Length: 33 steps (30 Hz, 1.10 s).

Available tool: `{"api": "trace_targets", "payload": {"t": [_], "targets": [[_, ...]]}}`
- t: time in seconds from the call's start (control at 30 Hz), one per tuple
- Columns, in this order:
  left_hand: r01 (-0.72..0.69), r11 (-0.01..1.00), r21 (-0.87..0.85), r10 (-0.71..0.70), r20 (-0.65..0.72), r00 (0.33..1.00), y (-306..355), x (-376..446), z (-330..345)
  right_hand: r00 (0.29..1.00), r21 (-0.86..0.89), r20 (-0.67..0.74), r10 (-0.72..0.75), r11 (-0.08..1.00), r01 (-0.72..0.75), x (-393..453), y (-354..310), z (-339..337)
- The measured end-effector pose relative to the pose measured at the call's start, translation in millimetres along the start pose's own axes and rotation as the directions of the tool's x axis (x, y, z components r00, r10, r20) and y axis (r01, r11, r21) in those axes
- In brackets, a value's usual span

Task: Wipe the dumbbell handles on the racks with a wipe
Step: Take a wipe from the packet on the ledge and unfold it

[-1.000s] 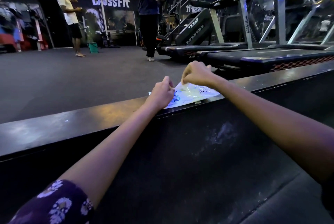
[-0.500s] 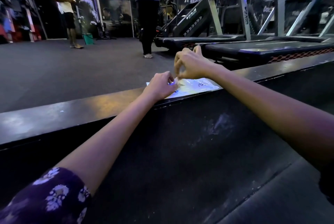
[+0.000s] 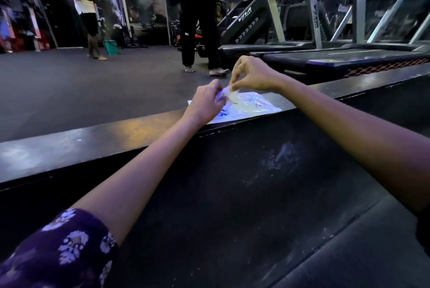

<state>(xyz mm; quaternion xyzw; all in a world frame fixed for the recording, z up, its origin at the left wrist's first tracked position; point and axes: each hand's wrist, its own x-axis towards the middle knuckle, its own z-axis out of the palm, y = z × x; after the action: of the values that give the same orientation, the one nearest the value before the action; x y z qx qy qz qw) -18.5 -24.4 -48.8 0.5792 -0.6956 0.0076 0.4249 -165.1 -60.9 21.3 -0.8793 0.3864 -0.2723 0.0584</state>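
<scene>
- Surface: a long, dark, flat-topped ledge running across the view from lower left to upper right, with a glossy top that reflects an amber patch of light near the middle.
- Front face of the surface: dark, with a pale scuffed or dusty patch to the right of centre.
- Wipe packet: a flat, pale plastic pack with blue print lies on the surface top, its near edge at the front lip. Print too blurred to read.
- Floor: dark matting beyond the surface; a treadmill and a small green bucket stand directly on it.
</scene>
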Motion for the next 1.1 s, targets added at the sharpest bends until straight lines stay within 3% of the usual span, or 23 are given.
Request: {"api": "trace_targets", "payload": {"t": [0.1, 0.17, 0.27, 0.37, 0.43, 0.63, 0.73, 0.83, 0.97, 1.1], "targets": [[0.000, 1.000, -0.013, 0.000, -0.008, 1.000, 0, 0, -1, 0.984, 0.220, -0.108, 0.141, 0.969, -0.115, 2, -1, -2], [0.000, 1.000, -0.002, 0.000, 0.014, 1.000, -1, 0, -1, 0.985, 0.210, -0.097, 0.143, 0.970, -0.120, 1, -2, 0], [-0.011, 1.000, 0.016, 0.011, 0.014, 1.000, -2, 0, 0, 0.998, 0.071, -0.056, -0.003, 0.997, 0.007, -2, -4, 3], [-0.051, 0.999, 0.019, 0.051, -0.015, 0.999, -2, 0, -2, 0.988, -0.277, 0.054, -0.142, 0.949, 0.152, -3, -11, 3], [-0.048, 0.999, 0.004, 0.048, -0.021, 0.999, -2, -1, -2, 0.988, -0.312, 0.040, -0.146, 0.938, 0.151, -1, -15, 0], [0.048, 0.997, -0.068, -0.045, 0.044, 0.998, -3, 0, -1, 0.991, 0.065, 0.030, 0.129, 0.989, -0.131, 5, -8, -3], [0.057, 0.994, -0.093, -0.053, 0.047, 0.997, -5, -1, -1, 0.957, 0.312, -0.031, 0.287, 0.913, -0.263, 3, -6, 0], [0.056, 0.991, -0.123, -0.057, -0.008, 0.998, -5, -1, -1, 0.930, 0.413, 0.025, 0.368, 0.843, -0.344, 0, -3, -3], [0.111, 0.939, -0.326, -0.188, -0.216, 0.958, -7, 4, -2, 0.971, 0.174, 0.128, 0.202, 0.959, -0.223, -6, -3, -12], [0.065, 0.917, -0.394, -0.145, -0.176, 0.974, -4, 4, -1, 0.996, 0.160, 0.085, 0.035, 0.986, -0.049, -8, -12, -13]]}}
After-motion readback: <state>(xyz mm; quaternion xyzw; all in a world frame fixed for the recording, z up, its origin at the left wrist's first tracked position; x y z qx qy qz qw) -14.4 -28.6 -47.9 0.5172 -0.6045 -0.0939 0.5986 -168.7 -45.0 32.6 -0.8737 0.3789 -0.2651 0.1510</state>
